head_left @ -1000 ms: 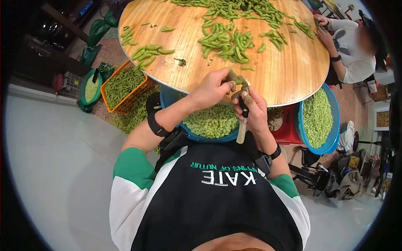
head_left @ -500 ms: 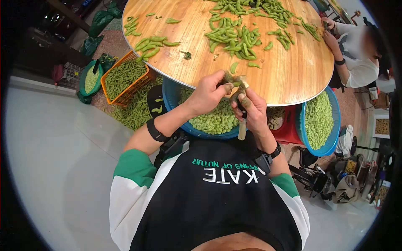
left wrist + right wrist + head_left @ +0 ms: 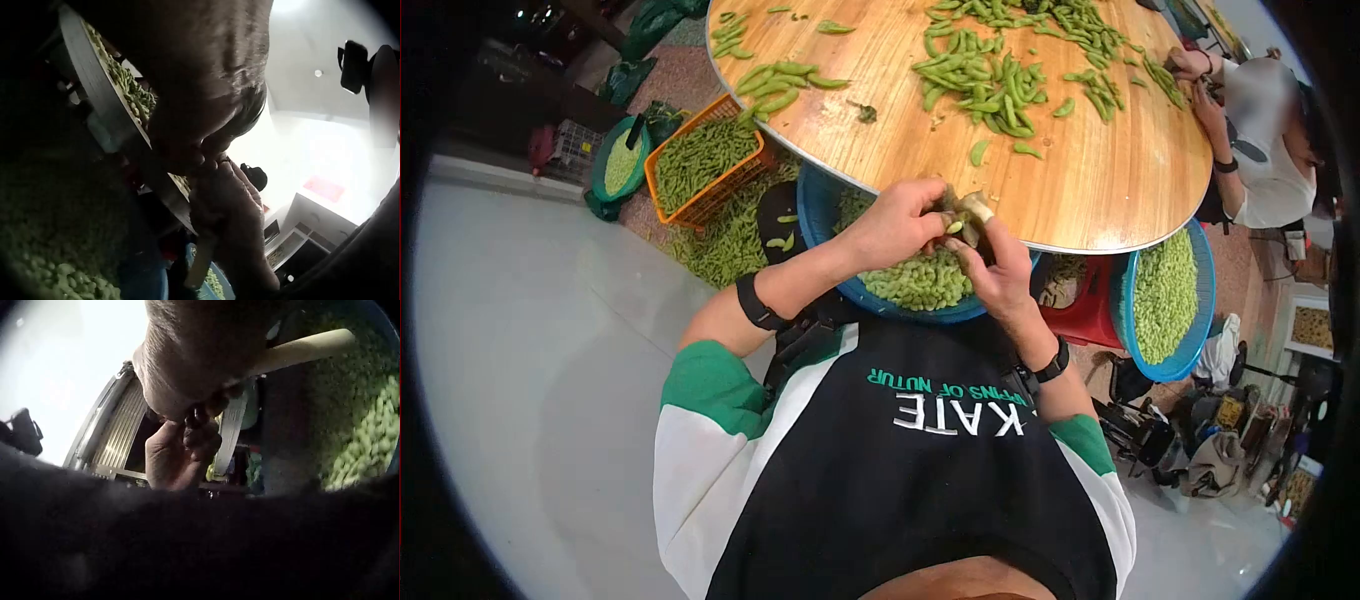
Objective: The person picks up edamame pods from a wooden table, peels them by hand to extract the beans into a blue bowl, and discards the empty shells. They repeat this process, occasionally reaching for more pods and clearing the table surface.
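Over the table's near edge my two hands meet fingertip to fingertip. My left hand (image 3: 900,225) pinches a green soybean pod (image 3: 954,228), of which a small bit shows between thumb and fingers. Close against it from the right, my right hand (image 3: 1000,270) has its thumb at the pod. Its fingers also grip a small tool, whose pale handle (image 3: 306,351) sticks out of the palm in the right wrist view; the tool's other end is hidden in the hand. A whitish covering (image 3: 977,207) wraps one right fingertip. Dark stains mark the fingers.
Soybean pods (image 3: 985,80) lie in piles on the round wooden table (image 3: 880,140). Blue basins (image 3: 812,205) of shelled beans stand below it and at right. An orange crate (image 3: 735,160) of pods stands left. Another person (image 3: 1265,150) works at the table's right side.
The table and basins have shifted slightly right in the head view. The tool's pale handle, seen before below my right hand, is now hidden there; my right thumb has moved up to the pod.
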Motion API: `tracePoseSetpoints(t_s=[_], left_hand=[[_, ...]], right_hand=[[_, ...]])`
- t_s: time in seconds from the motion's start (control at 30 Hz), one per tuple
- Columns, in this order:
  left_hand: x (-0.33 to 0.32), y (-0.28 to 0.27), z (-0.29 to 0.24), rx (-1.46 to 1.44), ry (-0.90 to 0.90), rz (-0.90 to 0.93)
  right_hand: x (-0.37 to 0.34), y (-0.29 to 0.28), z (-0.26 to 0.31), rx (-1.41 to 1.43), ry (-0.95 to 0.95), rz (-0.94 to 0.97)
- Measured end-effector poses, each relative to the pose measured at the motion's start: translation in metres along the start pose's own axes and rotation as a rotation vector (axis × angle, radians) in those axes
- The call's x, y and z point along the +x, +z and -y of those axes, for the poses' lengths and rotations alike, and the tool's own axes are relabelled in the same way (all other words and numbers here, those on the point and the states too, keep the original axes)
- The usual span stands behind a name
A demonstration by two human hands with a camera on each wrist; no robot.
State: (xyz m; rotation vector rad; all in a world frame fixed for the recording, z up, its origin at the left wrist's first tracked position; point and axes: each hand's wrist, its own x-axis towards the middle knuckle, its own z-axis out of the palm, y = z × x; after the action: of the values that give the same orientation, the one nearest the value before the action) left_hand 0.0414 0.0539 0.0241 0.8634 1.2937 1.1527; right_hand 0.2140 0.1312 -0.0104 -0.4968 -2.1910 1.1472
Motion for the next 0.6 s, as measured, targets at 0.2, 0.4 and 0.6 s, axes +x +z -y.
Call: tracePoseSetpoints(t_s=[0.2,0.4,0.6], left_hand=[[-0.009,-0.001,0.005,0.347,0.259,-0.146],[-0.023,-0.021,-0.004,0.79,0.57,-0.198],[-0.057,-0.101,-0.024,1.084,0.604,-0.597]], right_hand=[[0.005,0.01,0.003,-0.232,-0.22,-0.12],[0.009,0.009,0.005,-0.219,-0.24,-0.095],[0.006,0.001,0.007,-0.138,-0.166,0.196]])
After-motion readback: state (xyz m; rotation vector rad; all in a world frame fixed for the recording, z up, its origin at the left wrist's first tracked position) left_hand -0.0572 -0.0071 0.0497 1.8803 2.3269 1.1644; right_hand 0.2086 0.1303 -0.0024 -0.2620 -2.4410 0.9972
